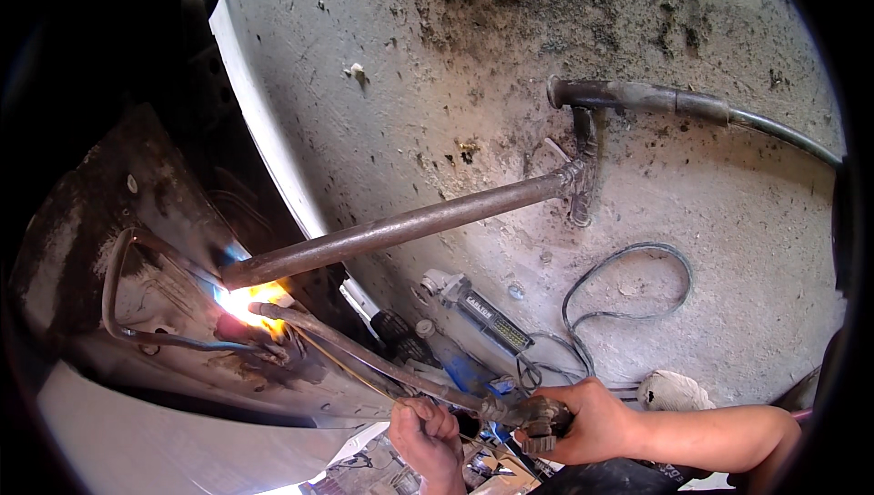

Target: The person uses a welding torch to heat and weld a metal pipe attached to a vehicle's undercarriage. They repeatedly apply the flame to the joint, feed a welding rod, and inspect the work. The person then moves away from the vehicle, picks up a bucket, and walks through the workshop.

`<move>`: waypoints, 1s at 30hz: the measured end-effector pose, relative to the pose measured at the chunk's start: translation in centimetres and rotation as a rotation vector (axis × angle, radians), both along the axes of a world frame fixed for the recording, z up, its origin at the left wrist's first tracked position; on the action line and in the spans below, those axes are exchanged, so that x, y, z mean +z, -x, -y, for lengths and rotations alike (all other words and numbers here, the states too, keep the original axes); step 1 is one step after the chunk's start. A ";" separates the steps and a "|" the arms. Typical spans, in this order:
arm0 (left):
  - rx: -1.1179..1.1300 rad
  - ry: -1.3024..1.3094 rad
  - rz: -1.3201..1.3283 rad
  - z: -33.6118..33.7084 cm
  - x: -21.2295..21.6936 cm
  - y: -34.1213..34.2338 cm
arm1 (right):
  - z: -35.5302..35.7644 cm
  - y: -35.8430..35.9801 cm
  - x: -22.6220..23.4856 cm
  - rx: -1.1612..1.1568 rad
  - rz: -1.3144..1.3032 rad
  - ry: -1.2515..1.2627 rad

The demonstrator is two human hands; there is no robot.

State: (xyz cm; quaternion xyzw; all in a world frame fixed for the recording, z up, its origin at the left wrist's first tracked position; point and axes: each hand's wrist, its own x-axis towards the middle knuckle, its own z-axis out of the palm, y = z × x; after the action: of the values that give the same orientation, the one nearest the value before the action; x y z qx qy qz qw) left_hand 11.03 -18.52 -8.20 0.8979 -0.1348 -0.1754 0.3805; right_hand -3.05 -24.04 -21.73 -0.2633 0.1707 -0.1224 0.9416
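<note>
My right hand (pixel 587 422) is wrapped round the valve end of a gas welding torch (pixel 364 342). The torch's long curved neck reaches left, its tip at a bright yellow-white flame (pixel 255 304). Lower and to the left, my left hand (pixel 426 440) pinches a thin filler rod (pixel 341 367), which runs beside the torch neck toward the flame. The glare hides the rod's far end. A rusty steel pipe (pixel 401 226) has its lower end at the flame, against a worn metal panel (pixel 173 313). Also by the flame is a bent metal bar (pixel 111 299).
An angle grinder (pixel 482 313) lies on the stained concrete floor (pixel 437 112), near a looped black cable (pixel 687 281). The pipe's far end joins a crosspiece (pixel 583 167) below a dark tube (pixel 637 96). A light-coloured curved panel (pixel 200 436) borders the lower left.
</note>
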 end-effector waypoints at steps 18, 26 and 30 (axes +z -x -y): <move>0.029 0.006 0.035 0.1 0.0 0.1 | -0.7 -0.2 -0.4 0.047 0.024 0.005; -0.013 -0.001 0.031 0.1 0.0 0.0 | -0.6 -0.3 -0.4 -0.038 0.037 0.004; 0.009 0.025 0.029 0.0 -0.1 0.0 | -0.7 -0.3 -0.4 -0.013 0.027 0.010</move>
State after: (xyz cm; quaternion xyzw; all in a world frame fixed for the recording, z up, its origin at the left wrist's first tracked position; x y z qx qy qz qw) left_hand 11.05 -18.56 -8.29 0.8963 -0.1384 -0.1589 0.3903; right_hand -2.76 -23.33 -22.17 -0.2653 0.1593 -0.1328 0.9416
